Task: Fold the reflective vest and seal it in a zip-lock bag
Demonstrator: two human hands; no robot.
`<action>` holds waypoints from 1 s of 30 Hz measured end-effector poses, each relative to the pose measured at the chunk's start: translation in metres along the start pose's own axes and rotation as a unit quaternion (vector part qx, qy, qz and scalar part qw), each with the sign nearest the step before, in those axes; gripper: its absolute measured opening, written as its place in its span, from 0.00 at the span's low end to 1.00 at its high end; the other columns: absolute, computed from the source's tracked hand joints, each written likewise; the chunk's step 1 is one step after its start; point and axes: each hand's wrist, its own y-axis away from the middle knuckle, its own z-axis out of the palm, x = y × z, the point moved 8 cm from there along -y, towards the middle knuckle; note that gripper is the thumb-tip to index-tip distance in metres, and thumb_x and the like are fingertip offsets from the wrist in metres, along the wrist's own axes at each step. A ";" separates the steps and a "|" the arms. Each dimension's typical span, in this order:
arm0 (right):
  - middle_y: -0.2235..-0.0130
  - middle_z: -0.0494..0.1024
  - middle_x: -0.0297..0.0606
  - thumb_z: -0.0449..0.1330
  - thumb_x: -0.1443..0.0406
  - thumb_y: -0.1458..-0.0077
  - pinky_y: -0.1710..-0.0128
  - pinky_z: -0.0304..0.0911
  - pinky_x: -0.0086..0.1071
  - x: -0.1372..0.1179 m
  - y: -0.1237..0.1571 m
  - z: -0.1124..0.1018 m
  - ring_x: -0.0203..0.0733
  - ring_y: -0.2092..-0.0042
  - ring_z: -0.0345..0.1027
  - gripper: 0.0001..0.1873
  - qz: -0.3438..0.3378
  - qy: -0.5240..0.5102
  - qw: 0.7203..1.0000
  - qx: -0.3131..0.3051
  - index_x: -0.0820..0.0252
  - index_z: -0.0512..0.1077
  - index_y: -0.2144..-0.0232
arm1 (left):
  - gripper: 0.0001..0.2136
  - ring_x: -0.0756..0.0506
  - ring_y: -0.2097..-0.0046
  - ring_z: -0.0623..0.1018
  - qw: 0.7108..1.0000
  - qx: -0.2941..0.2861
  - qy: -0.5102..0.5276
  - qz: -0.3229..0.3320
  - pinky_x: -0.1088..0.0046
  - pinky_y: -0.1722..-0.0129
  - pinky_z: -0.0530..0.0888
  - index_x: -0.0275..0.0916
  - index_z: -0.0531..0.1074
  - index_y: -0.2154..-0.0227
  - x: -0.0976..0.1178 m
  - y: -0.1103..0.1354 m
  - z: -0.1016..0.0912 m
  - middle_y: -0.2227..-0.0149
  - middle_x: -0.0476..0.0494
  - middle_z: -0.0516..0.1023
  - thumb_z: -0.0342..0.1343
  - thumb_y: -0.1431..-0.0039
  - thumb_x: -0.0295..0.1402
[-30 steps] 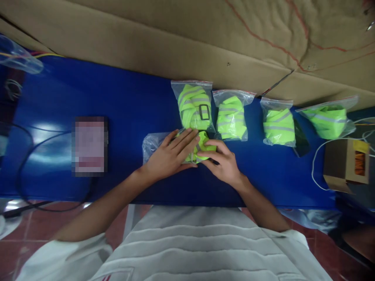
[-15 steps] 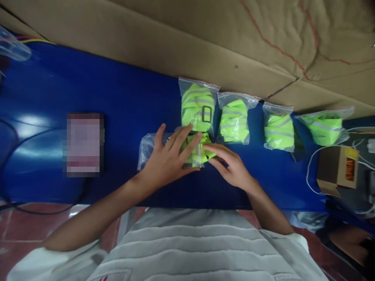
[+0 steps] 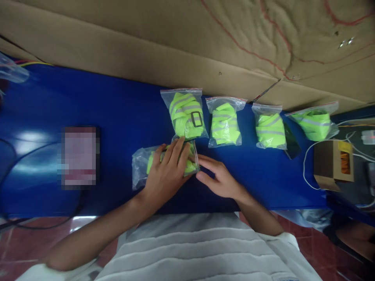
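Note:
A clear zip bag (image 3: 139, 171) lies flat on the table with a folded fluorescent yellow-green reflective strap (image 3: 150, 162) inside. Across its top lies my left hand (image 3: 166, 166), fingers curled over the far side and thumb along the near edge, gripping the bag. Much of the strap is hidden beneath that hand. My right hand (image 3: 219, 179) is at the bag's right-hand mouth. Its stretched fingers reach in against the strap, while the thumb stands apart near the bag's edge.
Filled bags of the same straps stand behind: one with a black buckle (image 3: 197, 119), others (image 3: 225, 125) (image 3: 271, 130) (image 3: 318, 125) to its right. At left sits a blurred-out device (image 3: 79, 156) near a black cable. An open cardboard box (image 3: 331, 162) and white cables are at right. Cardboard (image 3: 131, 58) lines the back.
My left hand's spread fingers have drawn together over the bag. The right fingers have moved left, into its mouth, and the strap end that stuck out is now inside. The view has shifted slightly.

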 end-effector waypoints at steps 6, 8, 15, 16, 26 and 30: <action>0.34 0.75 0.47 0.62 0.56 0.32 0.32 0.65 0.45 0.004 0.010 0.011 0.49 0.33 0.70 0.29 0.069 0.019 0.994 0.080 0.57 0.67 0.32 | 0.29 0.23 0.37 0.76 0.999 -0.014 -0.013 -0.048 0.36 0.38 0.69 0.33 0.67 0.33 -0.005 0.011 -0.004 0.37 0.20 0.74 0.61 0.33 0.39; 0.39 0.79 0.44 0.62 0.55 0.32 0.35 0.68 0.43 0.007 0.009 0.015 0.49 0.38 0.75 0.26 0.082 -0.031 0.993 0.074 0.56 0.72 0.36 | 0.27 0.24 0.38 0.76 1.000 -0.001 -0.015 -0.021 0.39 0.39 0.71 0.33 0.70 0.35 -0.003 0.014 -0.002 0.40 0.22 0.77 0.61 0.34 0.38; 0.62 0.85 0.34 0.60 0.48 0.32 0.57 0.74 0.33 0.004 -0.001 0.019 0.40 0.61 0.79 0.22 0.093 -0.113 0.985 -0.088 0.60 0.81 0.60 | 0.20 0.31 0.41 0.79 0.997 0.002 0.017 0.075 0.42 0.36 0.68 0.40 0.74 0.40 0.009 0.014 0.001 0.43 0.34 0.81 0.60 0.34 0.31; 0.66 0.84 0.32 0.60 0.48 0.32 0.55 0.74 0.35 0.001 -0.003 0.008 0.38 0.65 0.77 0.22 0.067 -0.086 0.990 -0.085 0.59 0.81 0.65 | 0.21 0.32 0.41 0.79 0.997 -0.003 0.029 0.076 0.41 0.36 0.68 0.40 0.74 0.40 0.008 0.014 0.002 0.43 0.34 0.81 0.61 0.35 0.32; 0.85 0.60 0.31 0.48 0.32 0.37 0.70 0.60 0.34 0.093 -0.049 -0.207 0.34 0.79 0.56 0.42 0.132 -0.031 0.866 0.482 0.55 0.61 0.87 | 0.28 0.31 0.39 0.76 0.997 -0.018 0.040 0.055 0.39 0.32 0.63 0.41 0.71 0.35 0.008 0.017 0.009 0.39 0.32 0.78 0.65 0.39 0.32; 0.84 0.62 0.31 0.50 0.32 0.39 0.71 0.57 0.33 0.119 -0.068 -0.201 0.35 0.78 0.58 0.41 0.137 -0.021 0.870 0.472 0.57 0.66 0.85 | 0.29 0.32 0.38 0.76 0.998 -0.022 0.035 0.047 0.41 0.31 0.61 0.43 0.72 0.36 0.007 0.018 0.012 0.39 0.35 0.78 0.67 0.40 0.33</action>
